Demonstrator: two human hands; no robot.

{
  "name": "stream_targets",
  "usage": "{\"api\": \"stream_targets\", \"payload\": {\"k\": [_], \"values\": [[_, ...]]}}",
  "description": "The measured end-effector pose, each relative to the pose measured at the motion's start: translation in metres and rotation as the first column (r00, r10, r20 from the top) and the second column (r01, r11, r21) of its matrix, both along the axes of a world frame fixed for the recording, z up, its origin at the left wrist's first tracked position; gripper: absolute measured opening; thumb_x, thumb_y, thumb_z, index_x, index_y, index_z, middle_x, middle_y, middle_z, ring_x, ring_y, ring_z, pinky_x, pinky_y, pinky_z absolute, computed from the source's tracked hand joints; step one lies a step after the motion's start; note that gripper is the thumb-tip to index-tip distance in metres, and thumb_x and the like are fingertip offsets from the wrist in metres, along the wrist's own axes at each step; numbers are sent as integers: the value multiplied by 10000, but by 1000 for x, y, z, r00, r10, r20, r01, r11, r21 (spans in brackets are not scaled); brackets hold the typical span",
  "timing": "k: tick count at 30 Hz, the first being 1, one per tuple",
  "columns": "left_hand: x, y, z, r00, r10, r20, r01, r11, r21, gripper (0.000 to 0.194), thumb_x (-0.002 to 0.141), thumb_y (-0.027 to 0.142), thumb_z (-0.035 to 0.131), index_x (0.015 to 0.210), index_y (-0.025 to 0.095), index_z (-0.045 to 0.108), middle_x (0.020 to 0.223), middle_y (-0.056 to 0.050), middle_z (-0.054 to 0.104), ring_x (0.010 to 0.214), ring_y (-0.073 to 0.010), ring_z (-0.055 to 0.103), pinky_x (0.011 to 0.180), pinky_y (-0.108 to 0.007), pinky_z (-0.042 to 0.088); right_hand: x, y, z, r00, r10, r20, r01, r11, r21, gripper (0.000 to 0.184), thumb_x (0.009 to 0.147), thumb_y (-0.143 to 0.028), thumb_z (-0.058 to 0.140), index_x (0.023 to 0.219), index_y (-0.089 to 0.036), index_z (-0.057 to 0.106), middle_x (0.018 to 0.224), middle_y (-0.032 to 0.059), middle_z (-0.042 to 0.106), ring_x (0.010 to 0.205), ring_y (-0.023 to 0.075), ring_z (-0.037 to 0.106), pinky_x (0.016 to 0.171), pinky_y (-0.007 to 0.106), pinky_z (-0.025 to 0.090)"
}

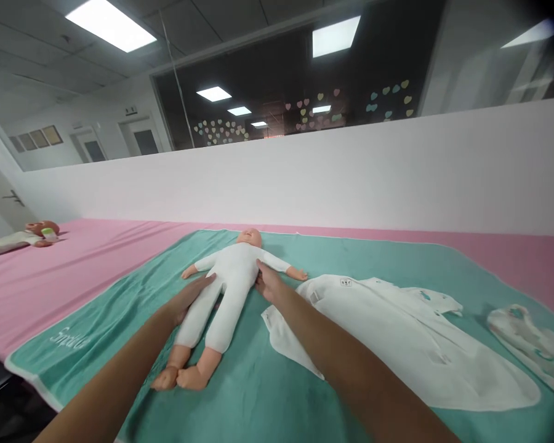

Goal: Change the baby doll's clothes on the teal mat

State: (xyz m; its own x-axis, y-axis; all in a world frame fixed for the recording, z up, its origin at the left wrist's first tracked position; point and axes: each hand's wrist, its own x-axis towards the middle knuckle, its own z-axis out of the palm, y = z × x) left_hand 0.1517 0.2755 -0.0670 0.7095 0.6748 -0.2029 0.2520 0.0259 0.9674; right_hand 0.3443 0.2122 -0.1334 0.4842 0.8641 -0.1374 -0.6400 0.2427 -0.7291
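Behind everything runs a white wall (351,178) with a dark window (277,67) above it at twelve o'clock, and a pink sheet (120,246) covers the surface below, with a green blanket (268,394) laid over it. Taking the doll (240,264) as the clock's centre, it lies face up on the blanket in a white suit, its head at twelve and its bare feet near seven. A white garment (383,332) is spread at three to four o'clock, just beside the doll's outstretched hand; a patterned cloth (530,338) sits farther out that way, and a second doll (44,227) lies well apart at ten. If the doll were raised from the hips alone, its head would probably drop back, since only the blanket supports it. The right forearm (346,344) passes over the garment's near edge, so a sweep of that arm could rumple or drag the cloth. The left hand (189,298) rests along the hip at eight o'clock, fingers nearly straight and close together; the right hand (268,283) meets the torso at four, thumb against its side and apart from the loosely bent fingers. Neither hand is closed around the doll; whether any fingertips reach underneath, I cannot tell.
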Motion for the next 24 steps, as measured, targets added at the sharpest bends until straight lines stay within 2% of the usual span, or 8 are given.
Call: {"api": "stream_targets", "payload": {"k": [2, 3, 7, 11, 14, 17, 21, 24], "values": [[6, 4, -3, 999, -41, -19, 37, 985, -167, 591, 718, 585, 550, 1091, 127, 551, 733, -87, 674, 689, -242, 638, 622, -341, 544, -2, 17, -8, 1000, 6, -21, -4, 997, 74, 316, 906, -346, 497, 1163, -164, 471, 968, 49, 592, 895, 130, 575, 863, 251, 483], [9, 5, -5, 1000, -30, -7, 28, 979, -202, 612, 708, 582, 564, 1125, 135, 533, 737, -90, 674, 667, -238, 639, 613, -340, 551, -2, 21, -10, 1000, 13, -26, -10, 994, 104, 318, 904, -346, 500, 1167, -169, 475, 960, 44, 597, 887, 133, 577, 859, 258, 485], [16, 1, -9, 996, 15, 90, 5, 975, -221, 624, 715, 498, 607, 1238, 196, 449, 813, -80, 673, 696, -225, 648, 588, -317, 563, 1, 18, -9, 998, 64, -26, -59, 984, 169, 321, 897, -320, 506, 1185, -184, 468, 928, 38, 608, 850, 145, 584, 845, 301, 489], [10, -24, -3, 986, 29, 166, 6, 978, -208, 627, 725, 427, 634, 1270, 212, 413, 918, -76, 655, 778, -244, 644, 598, -355, 561, -3, -7, 4, 995, 97, -17, -92, 977, 191, 307, 895, -301, 513, 1177, -188, 465, 927, 37, 607, 834, 145, 587, 830, 310, 493], [0, -55, 8, 972, -10, 236, 63, 973, -220, 630, 735, 413, 637, 1289, 233, 396, 1035, -103, 624, 855, -265, 632, 625, -384, 557, -12, -45, 24, 996, 84, 6, -84, 972, 218, 283, 897, -297, 513, 1154, -186, 471, 951, 39, 600, 839, 142, 587, 823, 295, 496], [-12, -98, 20, 953, -49, 298, 123, 965, -233, 606, 755, 401, 621, 1295, 255, 389, 1121, -123, 584, 916, -282, 615, 626, -382, 556, -23, -104, 48, 994, 75, 76, -92, 963, 255, 279, 888, -287, 527, 1148, -193, 484, 955, 35, 597, 832, 139, 592, 826, 289, 496], [-19, -173, 29, 930, -114, 348, 204, 951, -234, 608, 764, 382, 609, 1307, 298, 350, 1175, -125, 548, 939, -299, 604, 584, -382, 552, -29, -192, 71, 991, 83, 106, -106, 968, 228, 359, 867, -353, 553, 1181, -185, 503, 965, 49, 598, 878, 161, 591, 846, 290, 484], [-9, -230, 27, 908, -196, 369, 300, 921, -250, 682, 765, 401, 595, 1350, 314, 256, 1186, -134, 530, 932, -309, 601, 563, -372, 543, -19, -249, 75, 994, 59, 96, -73, 984, 159, 459, 872, -483, 498, 1161, -129, 533, 957, 95, 602, 914, 192, 584, 844, 284, 476]]}}
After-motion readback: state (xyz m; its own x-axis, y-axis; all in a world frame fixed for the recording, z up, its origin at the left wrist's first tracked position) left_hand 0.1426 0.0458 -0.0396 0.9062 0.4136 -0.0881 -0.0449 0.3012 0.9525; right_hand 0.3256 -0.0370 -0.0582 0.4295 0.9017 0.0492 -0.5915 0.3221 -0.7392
